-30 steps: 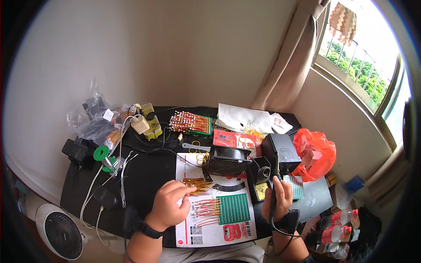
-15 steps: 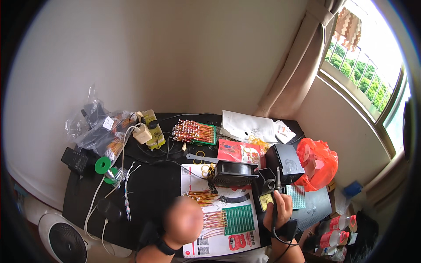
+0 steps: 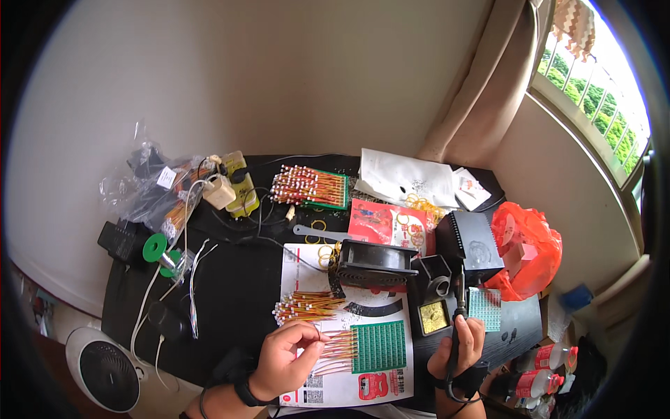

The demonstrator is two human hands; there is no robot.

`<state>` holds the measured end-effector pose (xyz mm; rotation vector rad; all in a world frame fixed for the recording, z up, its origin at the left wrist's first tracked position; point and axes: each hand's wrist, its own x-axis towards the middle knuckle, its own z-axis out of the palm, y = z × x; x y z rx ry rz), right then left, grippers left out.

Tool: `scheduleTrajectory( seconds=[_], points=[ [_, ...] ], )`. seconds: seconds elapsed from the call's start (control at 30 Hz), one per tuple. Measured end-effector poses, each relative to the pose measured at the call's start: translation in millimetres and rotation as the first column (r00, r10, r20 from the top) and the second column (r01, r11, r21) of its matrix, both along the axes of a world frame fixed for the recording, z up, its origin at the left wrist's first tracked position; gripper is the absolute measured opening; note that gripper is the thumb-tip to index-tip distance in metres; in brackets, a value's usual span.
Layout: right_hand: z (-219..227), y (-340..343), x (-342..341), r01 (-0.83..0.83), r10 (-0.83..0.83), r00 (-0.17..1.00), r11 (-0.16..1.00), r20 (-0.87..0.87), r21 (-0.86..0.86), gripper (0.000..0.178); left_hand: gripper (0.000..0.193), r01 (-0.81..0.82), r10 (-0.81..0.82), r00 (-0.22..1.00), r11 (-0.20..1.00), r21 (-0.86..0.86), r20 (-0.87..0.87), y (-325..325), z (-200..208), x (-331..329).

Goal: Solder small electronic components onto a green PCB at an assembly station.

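Observation:
My right hand (image 3: 457, 343) grips a black soldering iron (image 3: 460, 293), its tip pointing up, away from me, beside the iron stand (image 3: 434, 277). At the left side of a green circuit board (image 3: 379, 347) is my left hand (image 3: 292, 355), thumb and forefinger pinched on a thin wire. Several red and white wires (image 3: 340, 349) run leftward from that board, which lies on a printed sheet (image 3: 331, 394). Above my left hand rests a bundle of orange-brown wires (image 3: 307, 306). Gold-coloured cleaning wool (image 3: 434, 318) fills a tray below the stand.
A black fan (image 3: 377, 262) stands behind the board. Right of it are a black soldering station (image 3: 471, 241), a red plastic bag (image 3: 525, 255) and another green board (image 3: 485, 307). At the back lies a wired board (image 3: 310, 188). Solder spool (image 3: 155, 248), cables and a power strip (image 3: 241, 185) occupy the left.
The view has shifted slightly. My left hand, blurred before, has come down to the wires at the board's left and pinches there. My right hand still holds the soldering iron beside the stand.

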<state>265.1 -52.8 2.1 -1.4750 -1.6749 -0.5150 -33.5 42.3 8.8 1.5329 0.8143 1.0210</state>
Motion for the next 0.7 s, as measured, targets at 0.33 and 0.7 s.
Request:
scheduleTrajectory(
  seconds=[0.33,0.7],
  points=[
    [-7,4,1,-0.153,0.154,0.986,0.988,-0.071,0.012,0.039,0.009,0.01,-0.006,0.996,0.999,0.047,-0.084,0,-10,12],
    [-2,3,5,-0.233,0.234,0.966,0.972,-0.111,0.018,0.043,0.01,-0.077,0.078,0.997,0.987,-0.144,0.001,1,-20,14]
  ],
)
